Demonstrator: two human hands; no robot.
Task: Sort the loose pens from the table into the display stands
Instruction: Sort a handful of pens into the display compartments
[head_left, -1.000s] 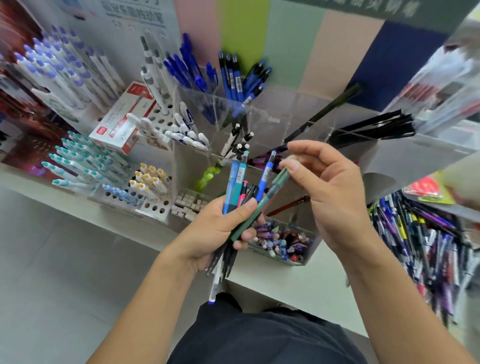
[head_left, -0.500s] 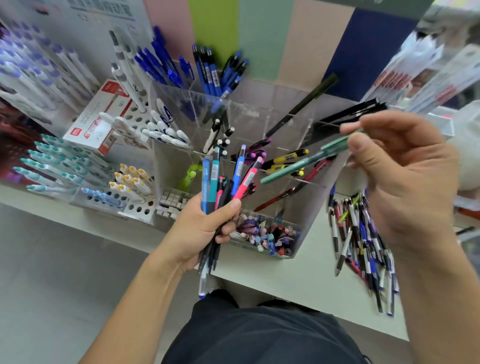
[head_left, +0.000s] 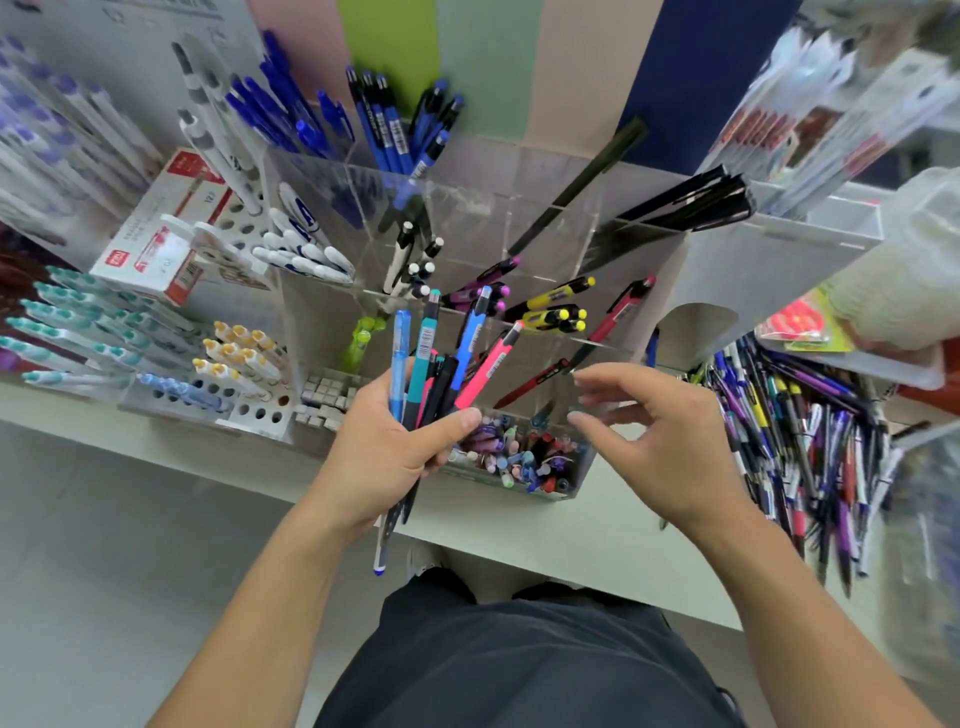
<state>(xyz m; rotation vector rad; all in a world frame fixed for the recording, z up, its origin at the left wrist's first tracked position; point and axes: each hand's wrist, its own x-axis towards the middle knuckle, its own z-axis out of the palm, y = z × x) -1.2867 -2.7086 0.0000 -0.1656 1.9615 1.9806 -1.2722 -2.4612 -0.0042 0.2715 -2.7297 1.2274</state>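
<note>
Nearest the body, the left hand (head_left: 387, 457) clenched a fanned bundle of mixed plastic pens (head_left: 441, 364), thumb across the barrels, tips poking out below the palm. Just right of that thumb, the right hand (head_left: 660, 447) hovered with fingers loosely spread, grasping nothing, fingertips (head_left: 582, 387) near the pink pen in the bundle. Under both sets of fingers sat a low clear tray of small coloured caps (head_left: 519, 457). Beyond the fingertips stood the clear acrylic compartment stand (head_left: 519, 218), holding yellow-black, purple, red and black pens in separate cells. Far right of the right hand lay the loose heap of assorted pens (head_left: 795, 431) on the pale table (head_left: 597, 540), still large, so sorting looked far from done. Risk: pulling one pen from the tight fan could drag neighbours loose and drop them into the cap tray, or it could land in the wrong cell since cells sit close together.
</note>
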